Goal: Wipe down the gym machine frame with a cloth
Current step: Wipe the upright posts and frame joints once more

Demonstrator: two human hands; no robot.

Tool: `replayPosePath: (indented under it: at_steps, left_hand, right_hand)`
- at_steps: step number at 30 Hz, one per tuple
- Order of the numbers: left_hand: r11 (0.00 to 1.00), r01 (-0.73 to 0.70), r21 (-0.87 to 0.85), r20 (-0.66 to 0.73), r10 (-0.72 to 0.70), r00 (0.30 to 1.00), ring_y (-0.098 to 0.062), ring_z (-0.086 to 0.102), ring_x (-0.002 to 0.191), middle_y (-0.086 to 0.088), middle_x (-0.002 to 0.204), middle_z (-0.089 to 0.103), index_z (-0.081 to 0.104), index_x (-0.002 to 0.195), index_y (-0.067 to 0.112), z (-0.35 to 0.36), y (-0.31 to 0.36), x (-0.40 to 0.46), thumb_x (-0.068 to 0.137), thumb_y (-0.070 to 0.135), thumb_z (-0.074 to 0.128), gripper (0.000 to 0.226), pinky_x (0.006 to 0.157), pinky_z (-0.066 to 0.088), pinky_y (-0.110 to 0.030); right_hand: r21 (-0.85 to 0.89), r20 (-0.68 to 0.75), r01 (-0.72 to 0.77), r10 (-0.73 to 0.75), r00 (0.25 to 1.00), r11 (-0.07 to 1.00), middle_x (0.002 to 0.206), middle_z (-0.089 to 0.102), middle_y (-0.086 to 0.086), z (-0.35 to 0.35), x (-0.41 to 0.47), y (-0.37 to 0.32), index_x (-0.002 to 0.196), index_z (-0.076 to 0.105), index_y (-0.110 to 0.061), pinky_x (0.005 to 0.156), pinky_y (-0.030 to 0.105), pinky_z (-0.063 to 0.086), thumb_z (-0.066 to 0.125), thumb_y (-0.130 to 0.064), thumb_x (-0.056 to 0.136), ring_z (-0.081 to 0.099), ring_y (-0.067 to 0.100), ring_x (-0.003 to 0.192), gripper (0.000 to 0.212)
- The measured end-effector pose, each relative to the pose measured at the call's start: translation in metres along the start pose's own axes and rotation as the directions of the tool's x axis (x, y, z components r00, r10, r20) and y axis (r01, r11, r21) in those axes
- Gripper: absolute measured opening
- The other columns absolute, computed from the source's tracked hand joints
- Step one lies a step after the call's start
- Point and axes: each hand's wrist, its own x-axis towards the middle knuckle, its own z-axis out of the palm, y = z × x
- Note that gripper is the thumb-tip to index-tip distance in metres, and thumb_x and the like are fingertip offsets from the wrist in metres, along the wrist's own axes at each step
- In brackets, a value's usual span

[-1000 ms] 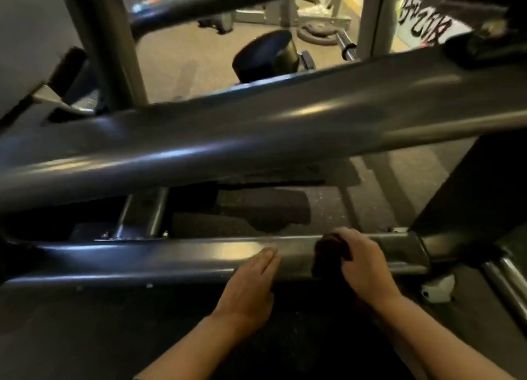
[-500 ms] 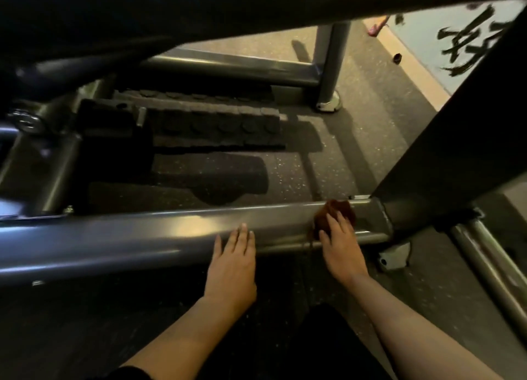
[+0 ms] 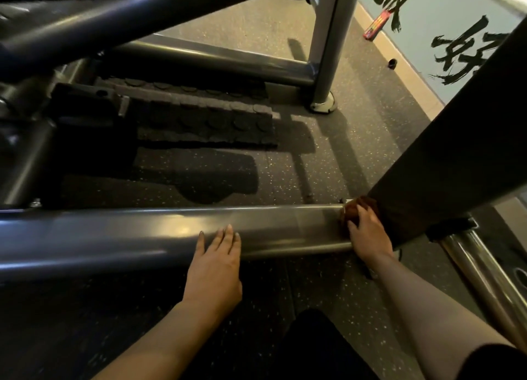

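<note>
- The right hand (image 3: 368,234) presses a brown cloth (image 3: 353,210) against the low horizontal frame tube (image 3: 142,234), its fingers curled over the wad, right where the tube meets the dark slanted post (image 3: 445,162).
- The left hand (image 3: 215,265) rests flat on the tube's near side, fingers straight and released.
- Speckled rubber floor (image 3: 285,180) lies beneath.

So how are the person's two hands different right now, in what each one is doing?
The left hand lies flat with straight fingers on the near frame bar and holds nothing; the right hand presses a brown cloth against the bar. The left hand sits mid-bar, while the right hand is at the bar's end, where a dark upright meets it. Both hands touch the same bar.
</note>
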Motion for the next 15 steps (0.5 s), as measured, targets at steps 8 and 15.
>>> replayPosePath:
  at_steps: [8,15]
  left_hand:
    - [0.997,-0.005,-0.073,0.026,0.007,1.000,-0.015,-0.002,0.150,-0.003,0.163,-0.001,0.005,0.155,0.019,-0.006,-0.006,-0.001,0.096,0.038,0.052,0.078,0.120,-0.005,-0.051]
    - [0.296,0.052,-0.954,-0.102,-0.482,0.870,-0.020,0.044,0.132,0.000,0.148,0.039,0.018,0.152,0.037,-0.041,-0.034,-0.017,0.099,0.044,0.045,0.060,0.109,0.038,-0.042]
  right_hand:
    - [0.114,-0.178,0.050,-0.029,0.984,0.992,0.147,0.045,0.009,0.033,-0.067,-0.045,0.137,0.050,-0.015,0.108,0.049,0.042,0.058,-0.006,0.090,0.047,0.027,0.132,0.048]
    - [0.622,0.377,0.146,-0.458,0.805,0.769,0.117,0.066,-0.010,0.061,-0.126,-0.231,0.123,0.060,-0.031,0.096,0.032,0.050,0.053,-0.007,0.095,0.060,0.006,0.112,0.038]
